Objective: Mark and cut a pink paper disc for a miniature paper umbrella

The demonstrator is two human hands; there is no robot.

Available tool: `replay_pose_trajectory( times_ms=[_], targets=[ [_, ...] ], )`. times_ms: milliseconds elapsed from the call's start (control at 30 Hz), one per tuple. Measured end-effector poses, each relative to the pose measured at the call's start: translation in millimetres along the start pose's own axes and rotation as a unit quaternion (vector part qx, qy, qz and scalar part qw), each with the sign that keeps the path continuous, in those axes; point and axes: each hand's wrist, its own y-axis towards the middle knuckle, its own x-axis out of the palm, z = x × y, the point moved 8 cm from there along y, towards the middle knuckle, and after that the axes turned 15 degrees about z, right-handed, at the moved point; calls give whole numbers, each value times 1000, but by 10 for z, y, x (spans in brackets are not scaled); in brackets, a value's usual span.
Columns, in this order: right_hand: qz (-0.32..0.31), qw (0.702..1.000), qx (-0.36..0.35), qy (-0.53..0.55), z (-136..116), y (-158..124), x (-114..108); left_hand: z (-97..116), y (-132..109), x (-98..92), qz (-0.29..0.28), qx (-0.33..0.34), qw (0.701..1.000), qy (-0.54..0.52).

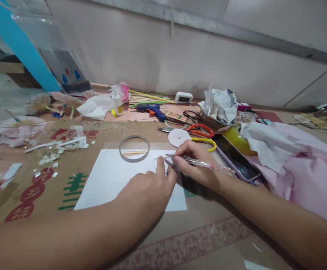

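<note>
My right hand (pixel 194 163) is closed around a clear pen with a pinkish grip (pixel 205 164), its tip pointing left over a white sheet of paper (pixel 101 180). My left hand (pixel 148 189) lies on the sheet, index finger stretched out and pressing beside a small, partly hidden piece with dark marks (pixel 167 162). The pen tip is close to that index finger. A grey ring (pixel 134 159) rests at the sheet's far edge, with several thin wooden sticks (pixel 135 153) seen within it. Just beyond my right hand lies a white paper disc (pixel 179 137).
Scissors with red and yellow handles (pixel 201 131) and a phone (pixel 236 157) lie near my right hand. Farther back are a blue glue gun (pixel 152 109) and a filled bowl (pixel 218 112). Paper scraps (pixel 49 155) litter the cardboard (pixel 96 131) at left; pink cloth (pixel 300 161) lies right.
</note>
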Motion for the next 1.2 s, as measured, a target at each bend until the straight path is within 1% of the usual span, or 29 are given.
replay_pose_trajectory(
  times_ms=[133, 200, 400, 500, 700, 900, 1200],
  targets=[
    [0, 1000, 13, -25, 17, -1, -4, -13, 7, -15, -17, -6, 1000, -7],
    [2, 1000, 7, -29, 16, -4, -9, -15, 7, -14, -20, -6, 1000, -4],
    [-8, 998, -23, -52, 15, -8, 7, -9, -3, -1, 3, -3, 1000, 6],
    [-20, 997, -20, -71, 33, -12, 27, -11, -15, 12, -4, -3, 1000, 4],
    [-29, 997, -16, -69, 53, -12, 41, -14, -1, 20, -22, -15, 1000, -3],
    [-34, 997, -6, -70, 55, -8, 48, -13, 2, 17, -12, -11, 1000, -7],
    [-35, 997, -11, -66, 55, -10, 50, -12, 11, 40, -8, -11, 1000, -11]
  ],
)
